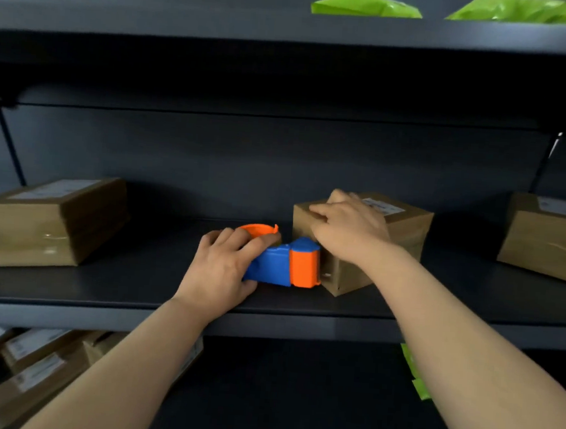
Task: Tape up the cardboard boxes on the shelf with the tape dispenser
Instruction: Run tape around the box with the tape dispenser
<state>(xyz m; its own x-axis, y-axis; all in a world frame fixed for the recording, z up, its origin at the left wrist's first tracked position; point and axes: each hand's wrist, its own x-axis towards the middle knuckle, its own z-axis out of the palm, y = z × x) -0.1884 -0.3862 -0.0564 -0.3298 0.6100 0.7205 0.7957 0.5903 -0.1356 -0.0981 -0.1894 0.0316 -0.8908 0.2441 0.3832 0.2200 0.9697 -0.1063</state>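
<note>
Head view: on the dark middle shelf (136, 281) the person's left grip (219, 267), a bare hand, was closed around the tape dispenser (281, 264). Its fingers curled over the orange ring at the back and its palm wrapped the blue body. The dispenser lay low on the shelf board, and its orange head touched the lower part of the left-facing side of the middle box (404, 229).

The right grip (351, 229) sat on that box's near top corner, with the fingers bent over the top and the thumb along the upper edge, holding the box. The box stood turned at an angle, one corner towards the camera, with a white label on its top.

A larger left box (49, 225) stood well apart at the left end of the same shelf, and a right box (548, 239) stood at the right edge, partly cut off. Two green bags (366, 5) lay on the shelf above. More labelled cartons (40, 365) were on the shelf below, blurred.
</note>
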